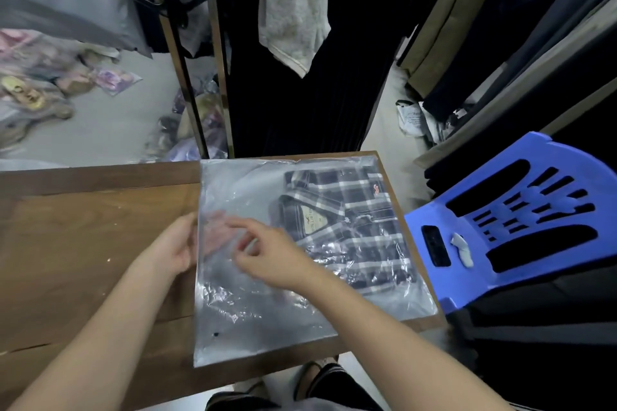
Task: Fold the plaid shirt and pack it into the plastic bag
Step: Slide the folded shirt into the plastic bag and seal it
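The folded plaid shirt (354, 227), dark with white checks and its collar label up, lies inside the clear plastic bag (253, 307) on the wooden table (83, 260); it fills the bag's right half. My left hand (177, 247) is at the bag's left open edge, with fingers showing through the plastic inside the opening. My right hand (270, 253) rests on top of the bag just left of the shirt's collar, fingers loosely curled and blurred.
A blue plastic chair (521, 220) stands against the table's right edge, with a black phone (435, 245) on its seat. Dark hanging clothes and a grey towel (293, 10) fill the space behind the table. Bagged items lie on the floor at far left.
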